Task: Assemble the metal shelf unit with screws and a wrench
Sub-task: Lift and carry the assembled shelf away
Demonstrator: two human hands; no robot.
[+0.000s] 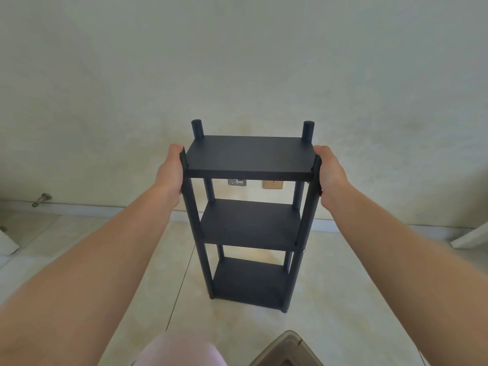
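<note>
on floor, shelf unit (249, 228) upright, left hand (170, 170), right hand (331, 175) gripping posts

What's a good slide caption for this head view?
Both hands, left hand and right hand, grip the front posts of an upright three-tier black shelf.

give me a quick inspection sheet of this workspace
surface: pale tiled floor, shelf unit stands on it
job's things: black shelf unit upright, three shelves on four posts; small screws show at the middle shelf; no wrench seen
clutter: grey bin at bottom edge
grippers: left hand and right hand grip the front posts at the top shelf
cables: nothing seen
surroundings: plain wall, wall socket, metal plate, door stop
</note>
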